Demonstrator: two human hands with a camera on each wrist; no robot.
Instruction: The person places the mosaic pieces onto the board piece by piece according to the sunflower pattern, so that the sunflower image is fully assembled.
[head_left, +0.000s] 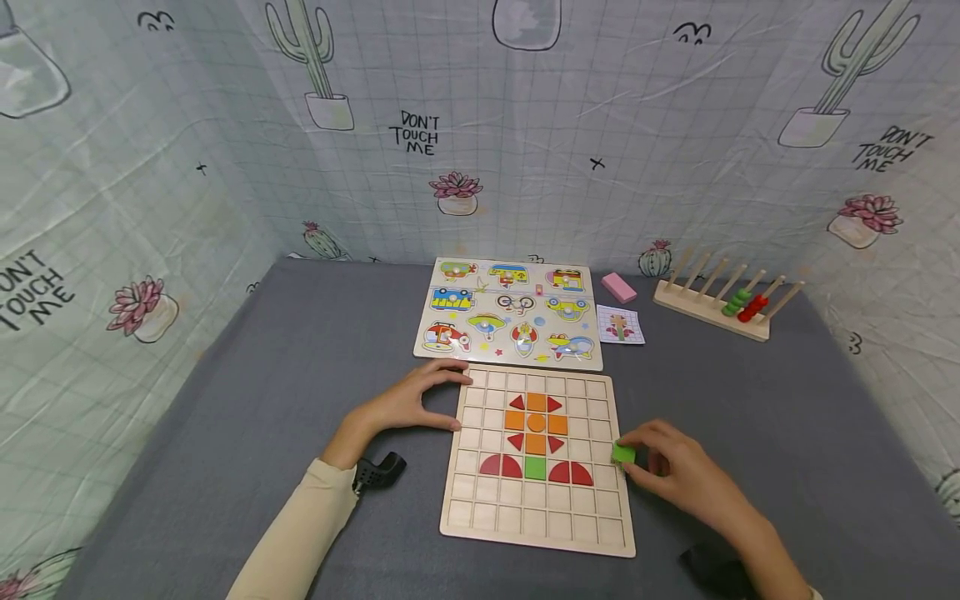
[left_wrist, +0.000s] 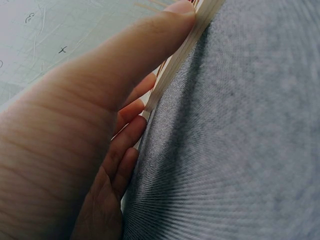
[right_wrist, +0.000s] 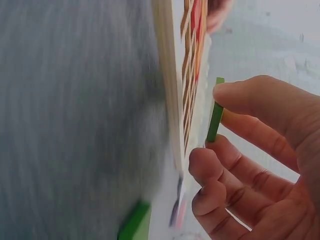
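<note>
A wooden grid board point(head_left: 498, 519) lies on the grey cloth. Orange squares, an orange circle point(head_left: 536, 422), small red triangles, red quarter-circles point(head_left: 581, 473) and one green square point(head_left: 535, 467) sit in its cells. At the board's right edge, my right hand point(head_left: 678, 467) pinches a green square tile point(right_wrist: 216, 117) between thumb and fingers, held above the surface. My left hand point(head_left: 408, 400) touches the board's left edge, with its thumb and fingers spread apart. In the right wrist view, another green piece point(right_wrist: 136, 222) shows at the bottom, partly cut off.
Behind the grid board lies a vehicle puzzle board point(head_left: 491, 302). To its right are a pattern card point(head_left: 620, 325) and a pink block point(head_left: 618, 287). A wooden peg stand point(head_left: 708, 311) carrying green and red beads stands at the back right. Printed cloth walls surround the table.
</note>
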